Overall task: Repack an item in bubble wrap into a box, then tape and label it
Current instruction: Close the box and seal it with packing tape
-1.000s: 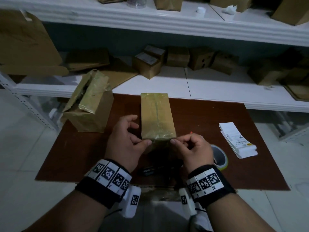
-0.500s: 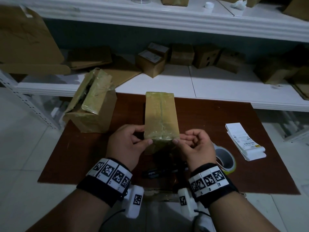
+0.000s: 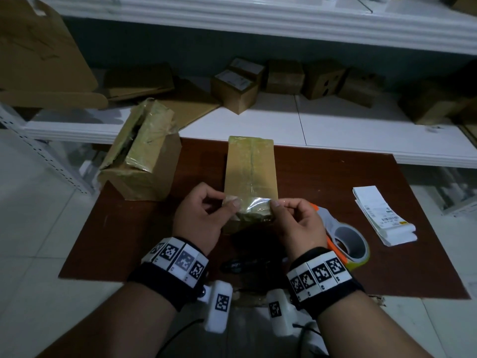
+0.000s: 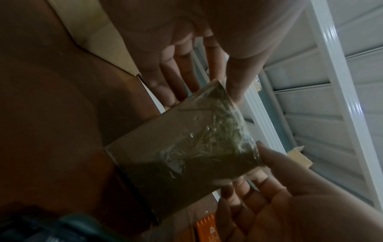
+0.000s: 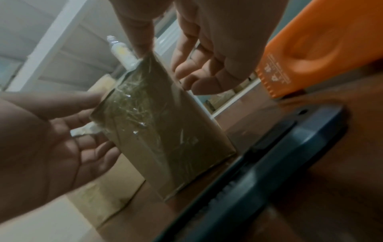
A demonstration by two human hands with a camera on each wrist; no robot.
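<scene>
At the left of the head view, an opened cardboard box (image 3: 140, 161) with crumpled tape on its flaps sits at the left edge of a dark red-brown table (image 3: 335, 177). Behind it, in the upper part of the frame, white shelves (image 3: 322, 122) carry several small cartons.

In the middle of the frame, a narrow taped box (image 3: 251, 171) lies on the table with its long side running away from me. My left hand (image 3: 200, 218) is at the near left corner of that box, thumb and forefinger pinched on the edge of a shiny clear strip of tape (image 3: 254, 205) that covers the near end; the other fingers curl loosely. My right hand (image 3: 296, 223) mirrors it at the near right corner, pinching the same strip. The two hands stand apart, one at each side of the box's near end. The wrist views show the tape wrinkled over the end face of the box.

Just right of my right hand a tape dispenser (image 3: 347, 241) with an orange handle rests on the table. Further right, near the table's right edge, lies a folded stack of white labels (image 3: 382, 215).
</scene>
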